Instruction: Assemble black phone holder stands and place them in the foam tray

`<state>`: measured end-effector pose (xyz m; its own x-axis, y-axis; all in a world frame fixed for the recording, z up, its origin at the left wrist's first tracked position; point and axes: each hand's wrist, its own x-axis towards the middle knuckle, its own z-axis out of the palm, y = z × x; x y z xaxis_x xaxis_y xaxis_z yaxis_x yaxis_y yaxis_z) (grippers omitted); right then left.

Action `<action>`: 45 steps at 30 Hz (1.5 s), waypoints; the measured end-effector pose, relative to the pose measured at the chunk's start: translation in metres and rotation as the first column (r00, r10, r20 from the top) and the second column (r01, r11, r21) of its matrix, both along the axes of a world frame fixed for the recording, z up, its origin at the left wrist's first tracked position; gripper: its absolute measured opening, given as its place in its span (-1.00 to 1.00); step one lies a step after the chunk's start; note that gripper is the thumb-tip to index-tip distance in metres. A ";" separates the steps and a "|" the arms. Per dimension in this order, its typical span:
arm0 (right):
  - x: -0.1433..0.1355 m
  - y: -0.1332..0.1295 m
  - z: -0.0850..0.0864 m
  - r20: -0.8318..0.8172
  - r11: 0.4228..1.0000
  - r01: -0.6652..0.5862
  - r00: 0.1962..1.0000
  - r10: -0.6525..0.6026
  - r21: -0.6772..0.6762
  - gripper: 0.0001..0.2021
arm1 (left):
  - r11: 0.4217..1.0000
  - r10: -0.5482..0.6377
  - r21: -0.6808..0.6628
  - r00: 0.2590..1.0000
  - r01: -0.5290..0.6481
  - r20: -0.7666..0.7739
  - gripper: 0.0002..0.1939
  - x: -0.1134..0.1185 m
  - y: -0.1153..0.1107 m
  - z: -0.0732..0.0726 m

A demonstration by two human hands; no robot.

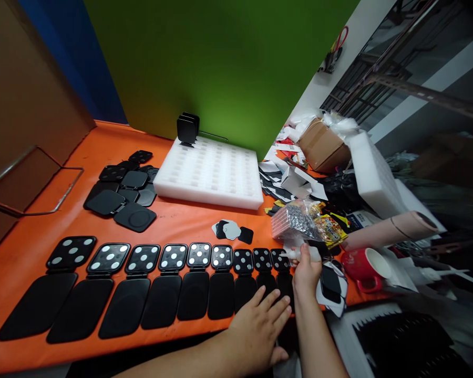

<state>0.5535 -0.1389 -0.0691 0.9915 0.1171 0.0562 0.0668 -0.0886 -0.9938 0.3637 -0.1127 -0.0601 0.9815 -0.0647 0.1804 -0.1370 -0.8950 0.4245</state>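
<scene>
Left hand (259,326) is spread palm-down over flat black rectangular flaps (244,290), right hand (309,269) grips a white plastic nozzle bottle (312,254) at the rightmost white-dotted black square (277,260); over-squeezing or a left-hand nudge could flood or smear that square.

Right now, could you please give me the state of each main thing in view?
Right hand: closed around white bottle
White bottle: held, nozzle pointing left
Left hand: open, palm down
Front row of hinged cases: opened flat
Rear black pieces: heaped
White foam block: lying flat
Red mug: uncovered
</scene>
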 end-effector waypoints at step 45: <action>-0.045 0.008 0.021 -0.057 0.954 -0.255 0.967 0.249 -0.160 -0.63 | 0.997 0.026 0.073 0.997 -0.032 0.073 -0.35 0.005 -0.007 -0.013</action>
<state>0.5084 -0.1307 -0.0478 0.9295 0.3683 -0.0198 0.0729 -0.2361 -0.9690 0.3683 -0.1194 -0.0732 0.9677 -0.0521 0.2467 -0.1383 -0.9278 0.3464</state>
